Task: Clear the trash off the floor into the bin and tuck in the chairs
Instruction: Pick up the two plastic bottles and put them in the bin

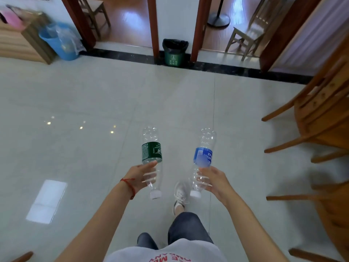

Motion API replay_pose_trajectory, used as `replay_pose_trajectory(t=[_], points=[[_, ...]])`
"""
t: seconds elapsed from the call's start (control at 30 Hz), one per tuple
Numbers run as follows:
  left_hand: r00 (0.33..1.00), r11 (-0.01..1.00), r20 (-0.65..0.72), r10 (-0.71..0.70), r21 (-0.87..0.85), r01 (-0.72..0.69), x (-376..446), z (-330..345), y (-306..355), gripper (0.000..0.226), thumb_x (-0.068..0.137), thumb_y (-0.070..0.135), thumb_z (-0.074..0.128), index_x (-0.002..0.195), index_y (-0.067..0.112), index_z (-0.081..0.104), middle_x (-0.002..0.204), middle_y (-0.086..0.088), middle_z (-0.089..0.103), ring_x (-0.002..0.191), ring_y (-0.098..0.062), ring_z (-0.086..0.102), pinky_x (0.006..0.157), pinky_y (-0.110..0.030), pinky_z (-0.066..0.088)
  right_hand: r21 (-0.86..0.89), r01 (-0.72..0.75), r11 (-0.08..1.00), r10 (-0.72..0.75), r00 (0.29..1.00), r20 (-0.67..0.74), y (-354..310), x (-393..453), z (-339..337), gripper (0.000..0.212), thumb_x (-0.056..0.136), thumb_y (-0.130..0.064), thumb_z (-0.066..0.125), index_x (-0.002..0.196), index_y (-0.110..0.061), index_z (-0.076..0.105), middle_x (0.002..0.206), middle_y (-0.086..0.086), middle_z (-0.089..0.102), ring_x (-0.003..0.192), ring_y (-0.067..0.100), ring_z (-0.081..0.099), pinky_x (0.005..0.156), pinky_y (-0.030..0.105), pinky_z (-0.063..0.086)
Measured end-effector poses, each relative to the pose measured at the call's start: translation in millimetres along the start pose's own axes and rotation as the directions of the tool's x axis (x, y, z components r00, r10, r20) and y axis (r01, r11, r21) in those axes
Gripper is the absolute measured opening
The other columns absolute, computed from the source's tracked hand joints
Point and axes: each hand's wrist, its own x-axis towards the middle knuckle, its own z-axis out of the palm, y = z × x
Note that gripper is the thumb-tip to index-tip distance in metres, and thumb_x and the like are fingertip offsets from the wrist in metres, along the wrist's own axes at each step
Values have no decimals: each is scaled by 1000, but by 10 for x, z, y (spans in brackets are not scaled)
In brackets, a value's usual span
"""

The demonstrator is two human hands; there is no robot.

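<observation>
My left hand grips an empty clear bottle with a green label, cap end toward me. In my right hand is a second empty clear bottle with a blue label, held the same way. Both bottles hang over the pale tiled floor. Straight ahead, against the wall between two doorways, stands a small green bin lined with a black bag. Wooden chairs stand at the right edge around a round wooden table.
A blue bucket with a clear bag sits at the far left beside a wooden cabinet. More wooden chairs stand past the doorways. My leg and white shoe are below the bottles. A dark threshold strip runs along the wall.
</observation>
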Motion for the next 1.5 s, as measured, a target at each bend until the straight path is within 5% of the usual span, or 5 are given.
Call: replay_pose_trajectory(t=[0.5, 1.03, 1.5], points=[[996, 994, 10, 87, -64, -87, 1286, 941, 2143, 43, 81, 20, 66, 116, -2, 53, 102, -13, 60, 88, -26, 60, 80, -39, 52, 13, 56, 998, -56, 998, 32, -2252, 1612, 26, 25, 83, -17, 64, 106, -9, 60, 91, 8, 64, 81, 25, 63, 72, 33, 53], [998, 998, 31, 57, -23, -56, 3186, 1253, 4770, 22, 82, 17, 65, 98, 4, 59, 95, -10, 59, 85, -24, 59, 78, -37, 51, 109, -3, 994, 7, 999, -37, -4295, 3679, 857, 20, 82, -15, 64, 100, -8, 58, 91, 12, 62, 76, 26, 62, 62, 32, 50], [1000, 998, -3, 6, -66, -6, 4638, 1667, 6396, 32, 80, 19, 67, 106, 3, 58, 99, -13, 58, 88, -26, 58, 79, -39, 51, 119, -45, 992, 45, 999, 0, -5814, 5394, 1206, 15, 81, -14, 63, 95, -9, 58, 95, 16, 60, 81, 31, 60, 68, 37, 50]])
